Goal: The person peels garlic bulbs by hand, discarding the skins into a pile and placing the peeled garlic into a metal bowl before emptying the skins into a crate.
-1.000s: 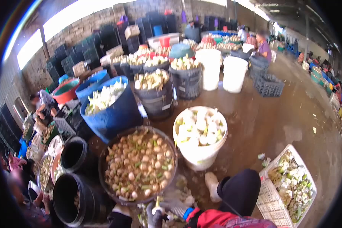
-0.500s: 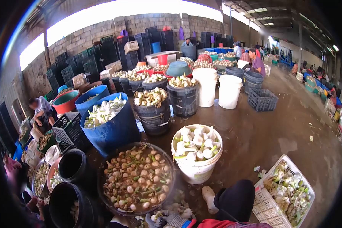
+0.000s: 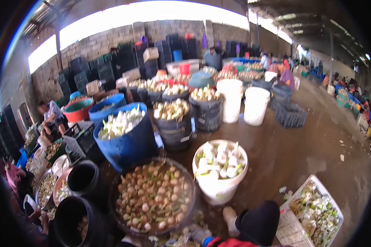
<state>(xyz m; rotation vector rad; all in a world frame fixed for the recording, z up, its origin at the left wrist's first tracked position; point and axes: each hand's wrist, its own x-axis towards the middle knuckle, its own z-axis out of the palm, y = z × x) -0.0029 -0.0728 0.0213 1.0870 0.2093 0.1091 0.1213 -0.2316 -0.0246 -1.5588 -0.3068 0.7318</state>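
Note:
At the bottom edge, my right hand (image 3: 198,237) shows only in part, in a grey glove below a blue cuff and red sleeve. It is smeared by motion and its fingers are hidden, so what it holds cannot be made out. Around it lies a heap of pale garlic bulbs and peelings (image 3: 181,238). I cannot make out my left hand. Just beyond stands a wide dark tub (image 3: 192,193) of brownish water with many garlic bulbs (image 3: 146,197) floating in it. To its right, a white bucket (image 3: 218,190) is filled with cleaner white bulbs with green stems.
A white crate (image 3: 290,226) of peelings stands at the right by my knee (image 3: 259,222). Dark buckets (image 3: 72,218) stand on the left, with a blue barrel (image 3: 127,142) of garlic behind. Farther off are more filled buckets, stacked crates and several people at work.
The whole view has shifted slightly, with things now lower and further right. My gloved hands showed over the garlic before; now only part of the right one shows, blurred.

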